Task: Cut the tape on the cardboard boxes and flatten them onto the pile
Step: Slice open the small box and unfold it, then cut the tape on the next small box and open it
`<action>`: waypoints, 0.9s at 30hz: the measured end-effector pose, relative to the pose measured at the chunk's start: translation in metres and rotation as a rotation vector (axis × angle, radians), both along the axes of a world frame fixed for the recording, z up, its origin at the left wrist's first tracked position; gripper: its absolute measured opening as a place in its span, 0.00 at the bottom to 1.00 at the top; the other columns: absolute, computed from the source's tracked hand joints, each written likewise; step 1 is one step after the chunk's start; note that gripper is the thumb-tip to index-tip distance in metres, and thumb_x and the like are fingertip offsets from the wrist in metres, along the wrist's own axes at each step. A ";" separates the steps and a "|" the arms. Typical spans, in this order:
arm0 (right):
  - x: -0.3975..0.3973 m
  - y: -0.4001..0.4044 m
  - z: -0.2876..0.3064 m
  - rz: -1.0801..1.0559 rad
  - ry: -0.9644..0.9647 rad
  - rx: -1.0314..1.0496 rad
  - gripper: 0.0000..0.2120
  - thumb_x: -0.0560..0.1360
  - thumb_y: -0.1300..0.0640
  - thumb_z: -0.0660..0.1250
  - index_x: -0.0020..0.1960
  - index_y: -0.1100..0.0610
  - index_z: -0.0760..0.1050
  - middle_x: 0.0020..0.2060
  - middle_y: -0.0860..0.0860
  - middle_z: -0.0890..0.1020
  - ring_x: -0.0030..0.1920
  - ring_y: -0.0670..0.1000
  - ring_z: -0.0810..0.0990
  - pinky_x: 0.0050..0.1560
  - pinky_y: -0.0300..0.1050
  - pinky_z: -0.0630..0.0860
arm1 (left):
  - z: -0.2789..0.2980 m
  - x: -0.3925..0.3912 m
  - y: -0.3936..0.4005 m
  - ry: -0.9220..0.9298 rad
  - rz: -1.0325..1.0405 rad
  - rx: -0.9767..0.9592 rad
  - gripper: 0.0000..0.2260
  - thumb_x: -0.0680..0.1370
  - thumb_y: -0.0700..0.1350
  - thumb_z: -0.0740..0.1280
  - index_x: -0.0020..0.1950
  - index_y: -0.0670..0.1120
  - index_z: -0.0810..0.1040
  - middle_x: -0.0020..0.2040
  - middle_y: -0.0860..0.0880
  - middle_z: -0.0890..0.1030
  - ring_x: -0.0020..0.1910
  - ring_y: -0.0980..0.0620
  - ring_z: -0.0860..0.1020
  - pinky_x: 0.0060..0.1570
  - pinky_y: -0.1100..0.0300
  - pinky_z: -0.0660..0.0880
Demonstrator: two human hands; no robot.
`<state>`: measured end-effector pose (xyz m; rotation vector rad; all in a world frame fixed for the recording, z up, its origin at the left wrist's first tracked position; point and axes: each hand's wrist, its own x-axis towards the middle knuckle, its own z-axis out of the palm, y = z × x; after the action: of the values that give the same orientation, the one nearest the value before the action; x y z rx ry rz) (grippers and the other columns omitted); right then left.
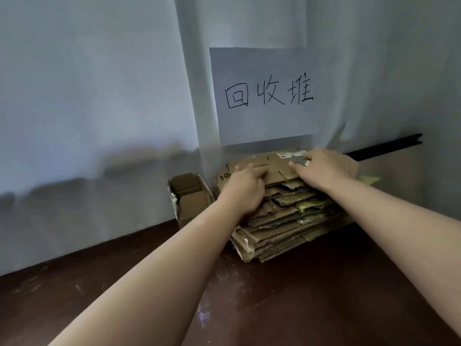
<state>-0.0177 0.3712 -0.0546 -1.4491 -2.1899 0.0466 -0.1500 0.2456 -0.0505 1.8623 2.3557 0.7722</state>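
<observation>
A flattened box (272, 168) is being laid on top of the pile (282, 221) of flat cardboard, which sits on the dark floor (324, 295) against the white curtain (99, 96), under a paper sign (264, 96). To do this step well, the box should be pushed down flat with both hands so it does not spring back up, and its edges should be lined up with the sheets below so the pile does not slide. One small box (189, 196) stands just beside the pile on the left, open at the top and not yet flattened.

Both arms are stretched far forward. The left hand (245, 191) rests on the near left part of the top sheet, with its fingers bent a little and pressed down. The right hand (326, 168) lies on the far right part, near a white label (291, 154). Neither hand seems to be holding anything, though the right fingertips are blurry, so this is not sure.
</observation>
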 end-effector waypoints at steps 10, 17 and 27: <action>0.003 -0.022 -0.033 -0.005 0.004 0.042 0.17 0.76 0.41 0.56 0.54 0.48 0.78 0.53 0.53 0.80 0.51 0.59 0.79 0.40 0.44 0.65 | -0.058 0.005 -0.007 0.136 0.042 0.033 0.21 0.83 0.52 0.53 0.76 0.49 0.63 0.77 0.44 0.61 0.77 0.40 0.52 0.76 0.51 0.48; 0.014 -0.027 -0.034 0.091 -0.013 -0.077 0.29 0.77 0.33 0.51 0.69 0.48 0.70 0.68 0.54 0.67 0.59 0.60 0.76 0.53 0.50 0.73 | -0.041 0.025 -0.015 0.431 0.149 -0.084 0.21 0.83 0.51 0.52 0.74 0.45 0.64 0.68 0.41 0.67 0.67 0.40 0.62 0.62 0.49 0.67; 0.039 -0.075 0.005 0.135 0.021 0.116 0.28 0.79 0.39 0.56 0.76 0.45 0.56 0.77 0.45 0.52 0.66 0.56 0.74 0.54 0.48 0.74 | 0.000 0.027 -0.045 0.340 0.104 -0.084 0.30 0.83 0.58 0.48 0.79 0.47 0.42 0.79 0.42 0.42 0.78 0.42 0.41 0.74 0.43 0.54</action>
<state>0.0211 0.2965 -0.0497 -1.2313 -2.2316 -0.0174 -0.1234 0.2009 -0.0504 1.9843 2.6524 0.3770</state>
